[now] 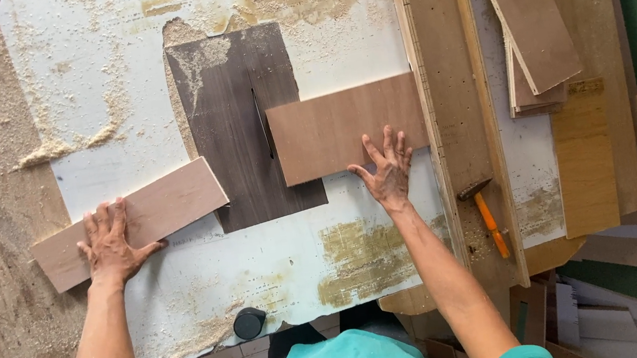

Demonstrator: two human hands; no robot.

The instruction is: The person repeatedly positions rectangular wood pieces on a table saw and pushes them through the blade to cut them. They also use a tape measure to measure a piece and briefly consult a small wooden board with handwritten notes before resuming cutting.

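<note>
So the piece under my right hand [387, 173] was a flat rectangular offcut of reddish-brown plywood [345, 129], lying long-ways across the saw table [113, 58]. Its left end sat over the dark insert plate [236, 124], just right of the thin blade slot [262, 123], and its right end butted up against the long wooden fence [446, 108]. My left hand [110, 244] was on a second board [135, 220], a paler pinkish strip, tilted a bit and well off to the left, with its outer end hanging over the edge of the white top.

Around all that: sawdust [59, 148] piled in drifts on the white surface, worn patches showing yellow near the front edge, a black knob [249, 322] at the near edge, and a hammer with an orange handle [489, 219] lying on the fence board just beside my right wrist. Further right there was a stack of cut boards [528, 19] and more sheet scraps. Nothing sat between either board and the slot.

Both arms were stretched forward, palms down. Right hand was spread flat with fingers fanned out, pressing on the near edge of the plywood, not gripping anything. Left hand was also flat and open, fingers together-ish, resting on top of the pale board's left half.
</note>
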